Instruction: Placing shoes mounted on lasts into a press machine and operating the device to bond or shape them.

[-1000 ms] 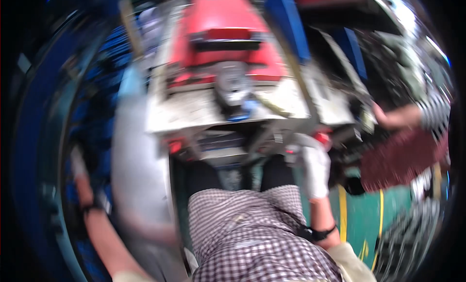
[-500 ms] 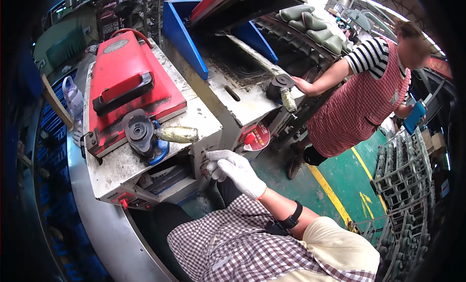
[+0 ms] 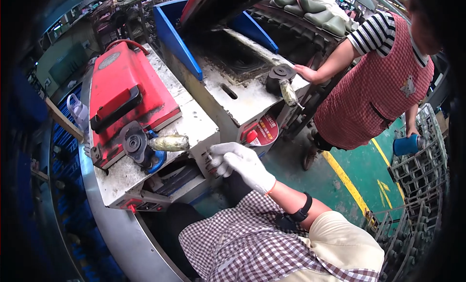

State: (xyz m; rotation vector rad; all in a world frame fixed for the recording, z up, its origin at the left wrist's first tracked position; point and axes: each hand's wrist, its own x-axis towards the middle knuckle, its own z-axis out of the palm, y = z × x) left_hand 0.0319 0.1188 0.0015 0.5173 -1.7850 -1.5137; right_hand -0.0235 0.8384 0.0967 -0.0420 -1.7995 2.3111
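Observation:
My right hand (image 3: 242,165), in a white knit glove, is beside the front right corner of a pale machine (image 3: 201,122). Its fingers are bent in toward the machine's side panel. Whatever lies between the fingertips is too small to make out. A red lid (image 3: 131,90) with a black handle (image 3: 116,108) lies down on this machine. In front of the lid sits a dark round pivot (image 3: 135,142), from which a lever grip (image 3: 169,143) wrapped in shiny tape sticks out. My left hand is out of the picture.
A second machine (image 3: 242,100) has its lid raised between blue side panels (image 3: 177,39). To the right a person in a red checked apron (image 3: 374,88) rests one hand on it and holds a blue cup (image 3: 407,145). Metal racks (image 3: 420,170) stand far right.
The view has shifted slightly. The person on the right has lowered the blue cup. My right hand stays by the machine's corner, its fingers still bent.

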